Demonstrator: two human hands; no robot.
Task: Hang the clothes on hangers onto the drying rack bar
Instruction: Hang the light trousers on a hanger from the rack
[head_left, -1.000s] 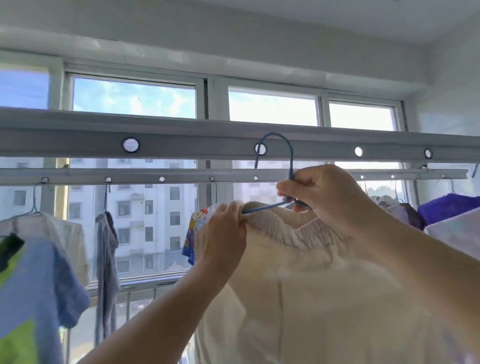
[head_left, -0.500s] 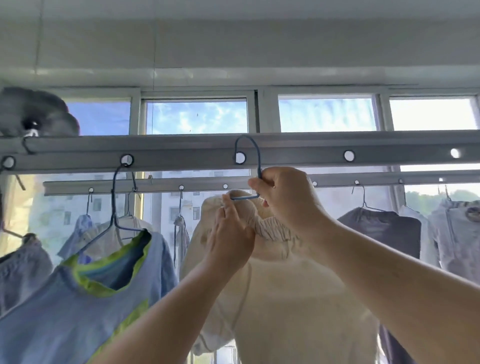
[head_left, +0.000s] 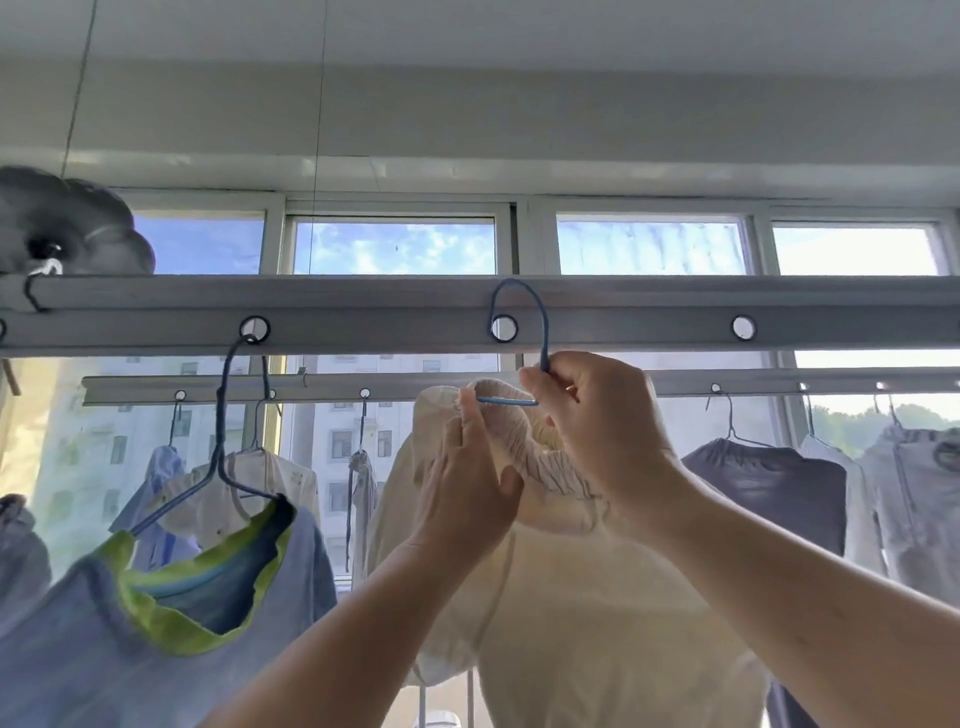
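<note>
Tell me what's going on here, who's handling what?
A person is hanging a cream garment on a blue hanger at the drying rack bar. The right hand grips the hanger's neck, its hook tip at a hole in the bar; whether it is through is unclear. The left hand pinches the waistband. A blue and green shirt hangs left.

Bright backlight from windows

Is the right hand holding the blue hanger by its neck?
Yes, the right hand pinches the blue hanger just below its hook, at the cream garment.
</note>
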